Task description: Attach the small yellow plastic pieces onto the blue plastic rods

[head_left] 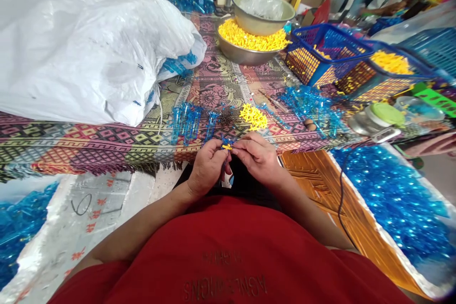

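Observation:
Between my left hand (206, 168) and my right hand (258, 159), the fingertips of both pinch a small blue-and-yellow plastic piece (227, 145). Just beyond my hands, a cluster of yellow plastic parts (252, 116) lies on the patterned woven cloth (213, 95). To its left stand several clear blue plastic parts (185, 122), and a dark bristly bunch (227, 116) sits between them. More blue parts (309, 107) are spread to the right. A steel bowl (242, 52) at the back is heaped with yellow parts.
A large white plastic sack (89, 42) covers the cloth's left side. Blue baskets (327, 52) hold yellow parts at back right. A heap of blue parts (388, 199) lies in a tray at lower right, with more (21, 232) at lower left.

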Available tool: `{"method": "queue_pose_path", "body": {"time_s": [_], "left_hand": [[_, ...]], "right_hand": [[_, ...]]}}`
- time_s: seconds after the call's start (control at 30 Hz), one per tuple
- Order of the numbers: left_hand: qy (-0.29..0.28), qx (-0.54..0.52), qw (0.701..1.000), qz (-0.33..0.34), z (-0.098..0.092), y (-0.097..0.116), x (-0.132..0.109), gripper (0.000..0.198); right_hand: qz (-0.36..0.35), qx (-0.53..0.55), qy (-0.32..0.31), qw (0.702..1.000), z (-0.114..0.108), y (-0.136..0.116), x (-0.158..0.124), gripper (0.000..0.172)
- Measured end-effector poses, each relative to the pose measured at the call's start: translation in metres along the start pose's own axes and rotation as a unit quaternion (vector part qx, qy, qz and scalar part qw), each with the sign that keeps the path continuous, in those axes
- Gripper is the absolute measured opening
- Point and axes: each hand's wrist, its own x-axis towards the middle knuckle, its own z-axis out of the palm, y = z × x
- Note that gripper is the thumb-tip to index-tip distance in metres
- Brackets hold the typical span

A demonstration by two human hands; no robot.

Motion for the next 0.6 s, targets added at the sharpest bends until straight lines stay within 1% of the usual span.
{"method": "queue_pose_path", "body": {"time_s": [0.13,0.23,0.4,0.5,0.6], "left_hand": [[0.008,-0.008,1.000,0.000,0.0021,0.0015,-0.0008,0.005],[0.010,-0.015,1.000,0.000,0.0041,0.0014,-0.0006,0.005],[0.028,-0.023,0.999,-0.015,0.0052,0.0000,0.0024,0.015],[0.028,0.013,0.999,-0.012,0.0043,-0.0019,0.0036,0.009],[0.028,0.039,0.999,0.005,0.0034,-0.0036,0.0040,0.004]], "right_hand": [[0.014,0.000,-0.029,0.999,0.0042,-0.0027,-0.0007,0.016],[0.024,-0.025,-0.041,0.999,0.0073,-0.0026,-0.0012,0.017],[0.020,-0.086,-0.058,0.994,0.0090,-0.0021,-0.0038,0.014],[0.014,-0.094,-0.075,0.993,0.0092,-0.0021,-0.0046,0.014],[0.015,-0.085,-0.078,0.993,0.0095,-0.0013,-0.0042,0.014]]}}
